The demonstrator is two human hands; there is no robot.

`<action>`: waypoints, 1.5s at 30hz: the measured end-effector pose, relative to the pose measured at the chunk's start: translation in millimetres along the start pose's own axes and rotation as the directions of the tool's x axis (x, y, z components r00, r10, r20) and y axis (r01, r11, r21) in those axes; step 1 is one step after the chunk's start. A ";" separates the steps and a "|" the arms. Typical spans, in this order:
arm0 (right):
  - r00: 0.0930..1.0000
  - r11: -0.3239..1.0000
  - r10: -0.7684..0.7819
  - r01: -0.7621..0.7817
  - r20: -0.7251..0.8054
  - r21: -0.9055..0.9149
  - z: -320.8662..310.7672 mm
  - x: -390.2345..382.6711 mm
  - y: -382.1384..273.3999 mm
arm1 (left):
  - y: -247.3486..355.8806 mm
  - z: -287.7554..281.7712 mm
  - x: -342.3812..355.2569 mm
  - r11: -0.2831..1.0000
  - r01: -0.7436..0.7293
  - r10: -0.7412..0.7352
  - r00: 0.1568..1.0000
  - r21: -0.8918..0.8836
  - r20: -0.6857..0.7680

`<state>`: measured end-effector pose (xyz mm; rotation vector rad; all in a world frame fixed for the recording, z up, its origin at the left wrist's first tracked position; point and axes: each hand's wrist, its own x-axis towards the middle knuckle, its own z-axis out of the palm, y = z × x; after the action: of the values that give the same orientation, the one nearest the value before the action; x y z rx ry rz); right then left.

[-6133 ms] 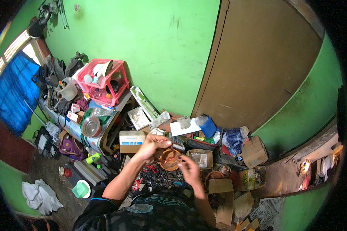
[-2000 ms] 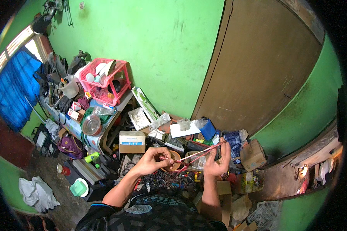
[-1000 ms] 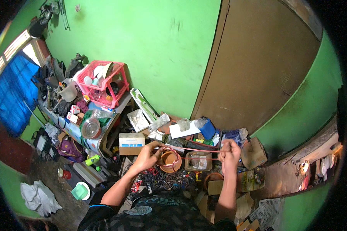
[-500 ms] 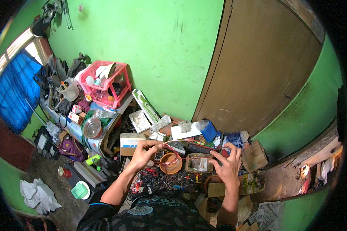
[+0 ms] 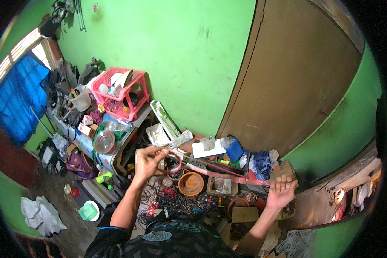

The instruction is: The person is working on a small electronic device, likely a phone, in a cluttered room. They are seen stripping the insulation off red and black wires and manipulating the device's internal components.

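A thin reddish wire point(image 5: 249, 181), smeared into a pinkish band by motion, runs slantwise between my two hands. My left hand point(image 5: 148, 162) is closed, its thumb and forefinger pinching the wire, with a small loop hanging beside the fingertips. Lower and farther right, my right hand point(image 5: 281, 191) shows its palm, fingers curled where the wire's other stretch meets them. Below the wire stand an orange bowl point(image 5: 191, 184) and a cardboard box point(image 5: 222, 191) with something clear inside. A tangle of dark and red cables point(image 5: 176, 198) lies in front of my body.
On the left, a table carries a pink plastic rack point(image 5: 124, 92), a clear round tub point(image 5: 104, 142) and small packages. Several boxes, a blue container point(image 5: 233, 148) and plastic bags line the wall. A brown door point(image 5: 288, 77) stands behind. An open carton point(image 5: 244, 215) is near my right forearm.
My hands have moved apart. The right hand went right and down and turned its palm up; the left shifted slightly left and up. The wire between them is now stretched longer.
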<state>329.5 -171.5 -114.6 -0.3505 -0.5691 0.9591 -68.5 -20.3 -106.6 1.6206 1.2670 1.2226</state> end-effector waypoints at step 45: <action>0.302 0.391 -0.799 -0.397 -0.520 -0.830 -223.5 -128.0 -99.1 | -11.6 -22.8 13.0 0.861 0.337 -0.369 0.929 -0.381 -0.013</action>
<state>472.1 -339.8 -280.4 -1.7120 0.0987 -0.2181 -92.8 -5.0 -107.9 1.0173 1.2277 1.2176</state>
